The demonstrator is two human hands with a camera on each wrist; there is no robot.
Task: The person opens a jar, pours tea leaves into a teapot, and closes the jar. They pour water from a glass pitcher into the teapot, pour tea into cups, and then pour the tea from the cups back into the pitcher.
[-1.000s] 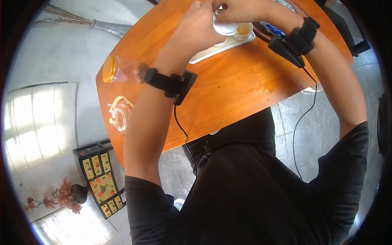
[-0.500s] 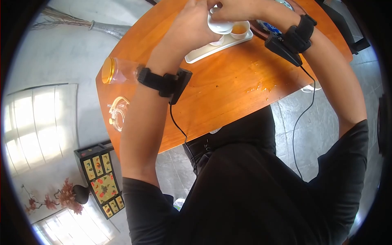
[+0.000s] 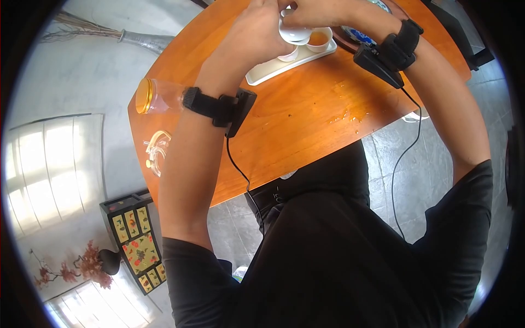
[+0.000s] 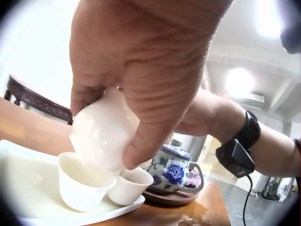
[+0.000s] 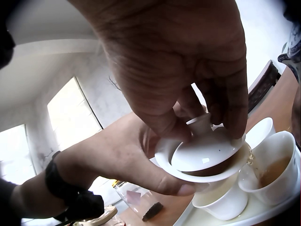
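Observation:
My left hand (image 3: 251, 35) grips a white gaiwan bowl (image 4: 101, 136) by its rim, thumb on the near side. The right hand (image 3: 322, 12) pinches the knob of the white gaiwan lid (image 5: 204, 153), which sits askew in the bowl with a gap along one edge. The gaiwan is tipped over small white cups on a white tray (image 3: 268, 75). A glint of liquid shows at its rim, by a cup of amber tea (image 5: 277, 174). Another white cup (image 4: 80, 188) stands close under the bowl.
A blue-and-white teapot (image 4: 171, 169) stands on a round brown tray (image 4: 162, 197) beside the cups. Spilled liquid (image 3: 350, 113) lies near the table's front edge. At the left are a gold-lidded jar (image 3: 156, 95) and a glass teapot (image 3: 157, 152).
Both hands and the gaiwan have shifted slightly left. More of the cup of amber tea shows now, and its tea looks darker.

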